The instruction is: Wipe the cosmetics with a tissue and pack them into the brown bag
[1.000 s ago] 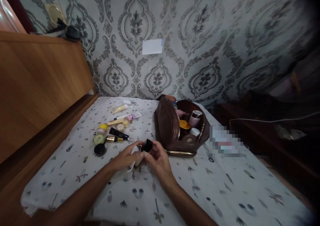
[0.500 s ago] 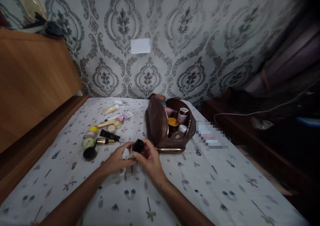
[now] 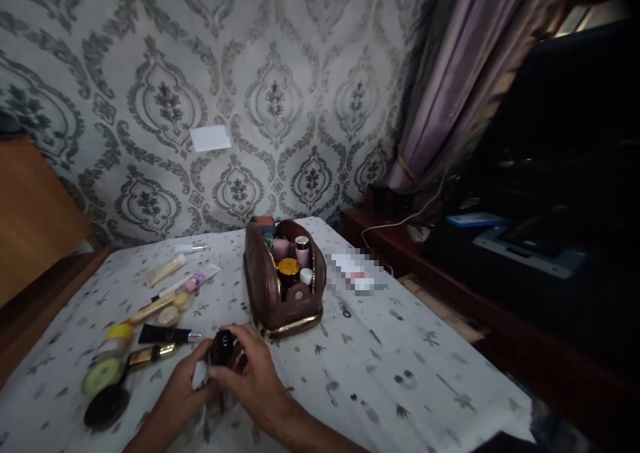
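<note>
In front of the bag, my left hand [image 3: 180, 387] and my right hand [image 3: 263, 378] are closed around a small bottle with a black faceted cap [image 3: 223, 347]. Most of its body is hidden by my fingers. A crumpled white tissue or cloth [image 3: 200, 374] is pinched in my left hand against the bottle. Just beyond my right hand stands a brown cosmetic bag [image 3: 256, 276], unzipped. It holds an amber jar with a gold lid [image 3: 289, 269], a pink bottle with a silver cap [image 3: 302, 251] and a small white-capped container [image 3: 307, 276].
Left of my hands lie a black tube [image 3: 160, 334], a gold-and-black bottle [image 3: 150, 355], a black round compact [image 3: 106, 406], a green-lidded jar [image 3: 103, 375], a yellow-lidded jar [image 3: 117, 339] and several tubes. A pixelated flat item [image 3: 355, 271] lies right of the bag on the patterned sheet [image 3: 400, 346].
The view has turned to the right, so the bag and cosmetics sit further left and more of the dark right side shows. Both hands still hold the black-capped bottle, its cap top now facing me.
</note>
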Demonstrator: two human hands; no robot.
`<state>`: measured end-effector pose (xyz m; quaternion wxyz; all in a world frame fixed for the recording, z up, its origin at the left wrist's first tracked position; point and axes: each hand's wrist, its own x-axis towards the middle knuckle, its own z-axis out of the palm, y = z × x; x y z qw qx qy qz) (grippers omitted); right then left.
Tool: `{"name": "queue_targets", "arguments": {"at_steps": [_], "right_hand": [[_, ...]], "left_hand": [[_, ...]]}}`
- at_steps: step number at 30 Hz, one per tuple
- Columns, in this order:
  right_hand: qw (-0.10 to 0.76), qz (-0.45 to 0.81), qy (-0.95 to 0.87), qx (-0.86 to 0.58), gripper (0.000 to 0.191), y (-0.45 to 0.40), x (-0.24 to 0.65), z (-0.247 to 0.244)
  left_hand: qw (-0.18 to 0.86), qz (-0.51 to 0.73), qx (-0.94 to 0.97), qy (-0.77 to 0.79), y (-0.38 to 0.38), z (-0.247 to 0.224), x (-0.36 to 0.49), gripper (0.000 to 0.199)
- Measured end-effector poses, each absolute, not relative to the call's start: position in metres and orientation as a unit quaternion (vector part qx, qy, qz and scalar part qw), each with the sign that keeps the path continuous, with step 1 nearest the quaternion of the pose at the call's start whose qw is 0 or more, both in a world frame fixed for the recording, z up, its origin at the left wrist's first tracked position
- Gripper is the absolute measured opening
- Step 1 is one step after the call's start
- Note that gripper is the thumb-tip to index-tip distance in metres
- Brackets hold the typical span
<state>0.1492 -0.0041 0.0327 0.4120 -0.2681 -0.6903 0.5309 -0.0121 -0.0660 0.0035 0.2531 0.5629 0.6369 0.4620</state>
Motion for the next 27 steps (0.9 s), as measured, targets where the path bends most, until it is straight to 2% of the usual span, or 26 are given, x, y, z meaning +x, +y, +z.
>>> {"name": "queue_targets", "arguments": {"at_steps": [4,12,18,23,27], "right_hand": [[0.406,0.503,-0.714,-0.269,0.062,-0.004,0.15,0.029],[0.404,0.502,-0.722,-0.251,0.059,-0.003,0.148,0.024],[0.386,0.501,-0.739,-0.234,0.058,-0.001,0.15,0.036],[0.325,0.459,-0.799,-0.214,0.038,0.007,0.161,0.057],[0.28,0.448,-0.831,-0.174,0.035,0.016,0.171,0.063]], "left_hand": [[0.183,0.472,0.575,0.643,-0.063,-0.005,-0.015,0.052],[0.104,0.422,0.6,0.671,-0.065,-0.002,-0.022,0.04],[0.14,0.421,0.62,0.647,-0.067,0.01,-0.016,0.032],[0.181,0.425,0.62,0.635,-0.067,0.014,-0.011,0.032],[0.192,0.407,0.616,0.647,-0.066,0.014,-0.005,0.037]]}}
